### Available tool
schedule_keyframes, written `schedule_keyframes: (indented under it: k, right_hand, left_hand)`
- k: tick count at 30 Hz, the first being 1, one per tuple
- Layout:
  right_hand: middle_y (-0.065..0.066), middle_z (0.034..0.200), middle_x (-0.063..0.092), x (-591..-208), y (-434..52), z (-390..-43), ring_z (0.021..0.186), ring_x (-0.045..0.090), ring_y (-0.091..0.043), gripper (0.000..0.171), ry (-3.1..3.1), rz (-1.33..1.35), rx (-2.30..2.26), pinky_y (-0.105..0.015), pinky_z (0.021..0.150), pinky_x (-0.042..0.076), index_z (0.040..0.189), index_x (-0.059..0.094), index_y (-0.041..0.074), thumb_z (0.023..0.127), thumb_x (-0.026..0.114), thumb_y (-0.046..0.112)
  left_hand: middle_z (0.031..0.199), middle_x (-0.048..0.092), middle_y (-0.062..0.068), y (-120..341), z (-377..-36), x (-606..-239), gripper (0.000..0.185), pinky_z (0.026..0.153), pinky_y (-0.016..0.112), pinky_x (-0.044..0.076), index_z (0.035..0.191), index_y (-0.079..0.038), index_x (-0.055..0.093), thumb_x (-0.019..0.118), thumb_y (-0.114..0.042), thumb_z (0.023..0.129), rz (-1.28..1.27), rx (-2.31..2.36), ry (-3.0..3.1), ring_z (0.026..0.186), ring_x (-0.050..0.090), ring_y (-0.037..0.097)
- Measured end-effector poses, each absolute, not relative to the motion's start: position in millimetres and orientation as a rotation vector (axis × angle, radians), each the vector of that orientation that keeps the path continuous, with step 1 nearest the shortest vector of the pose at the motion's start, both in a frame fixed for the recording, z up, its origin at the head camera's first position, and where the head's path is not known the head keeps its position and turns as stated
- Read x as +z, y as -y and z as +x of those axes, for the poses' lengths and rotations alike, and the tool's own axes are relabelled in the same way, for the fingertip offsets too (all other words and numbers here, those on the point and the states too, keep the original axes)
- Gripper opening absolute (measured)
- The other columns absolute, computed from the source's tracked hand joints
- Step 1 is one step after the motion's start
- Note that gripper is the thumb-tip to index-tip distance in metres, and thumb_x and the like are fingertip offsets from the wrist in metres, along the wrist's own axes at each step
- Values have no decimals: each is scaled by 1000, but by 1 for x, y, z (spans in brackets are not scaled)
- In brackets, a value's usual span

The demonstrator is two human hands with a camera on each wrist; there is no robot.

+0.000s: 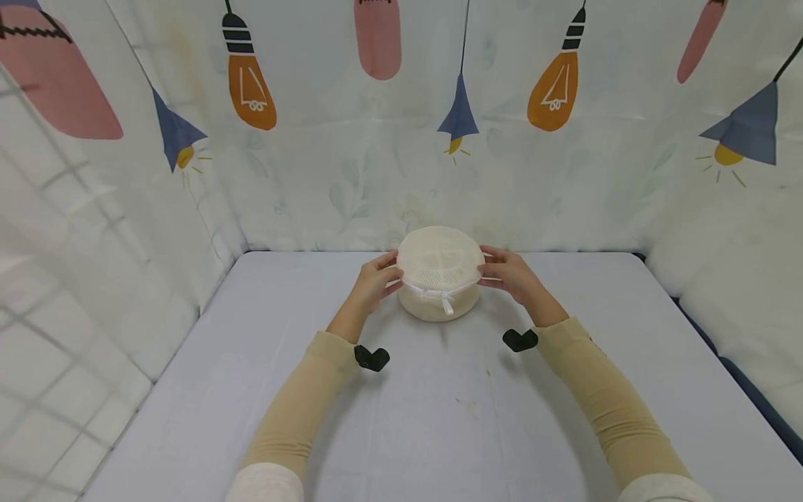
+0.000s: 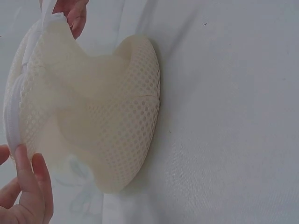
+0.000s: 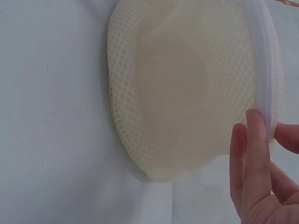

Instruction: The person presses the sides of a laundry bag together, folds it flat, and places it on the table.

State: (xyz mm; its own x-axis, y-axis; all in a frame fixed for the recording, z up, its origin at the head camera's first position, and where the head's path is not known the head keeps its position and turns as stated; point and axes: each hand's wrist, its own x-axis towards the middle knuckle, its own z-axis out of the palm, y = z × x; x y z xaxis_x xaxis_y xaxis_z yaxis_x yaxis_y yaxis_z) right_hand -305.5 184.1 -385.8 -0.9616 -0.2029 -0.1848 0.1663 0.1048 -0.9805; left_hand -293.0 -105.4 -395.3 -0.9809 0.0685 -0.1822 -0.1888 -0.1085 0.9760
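A round cream mesh pouch (image 1: 439, 268) with a white zipper band stands on the pale table (image 1: 439, 418), near its far edge. My left hand (image 1: 374, 280) pinches its left rim and my right hand (image 1: 508, 273) pinches its right rim. In the left wrist view the pouch (image 2: 107, 126) bulges sideways, my left hand (image 2: 23, 196) has its fingers on the white band, and the right hand's fingertips (image 2: 74, 16) show at the top. In the right wrist view my right hand (image 3: 257, 177) lays straight fingers along the band of the pouch (image 3: 187, 88), thumb on the other side.
A white pull tab (image 1: 445, 298) hangs at the pouch's front. Printed curtain walls (image 1: 401, 139) with lamp motifs close the table in at the back, left and right. Black wrist mounts (image 1: 371, 358) (image 1: 520, 339) sit on both sleeves.
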Motion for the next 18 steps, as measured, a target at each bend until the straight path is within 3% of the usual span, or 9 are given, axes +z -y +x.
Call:
schedule_keyframes:
  k: [18]
  right_hand:
    - [-28,156,37,-388,-183,-303,93,63,-11,67,-2096,-44,-1932,-24,86,57,162,26,3,103,56,-1]
  left_hand:
    - [155,46,11,107,-293,-399,61,103,37,51,155,-7,46,60,5,96,-129,2221,-1962,113,57,21]
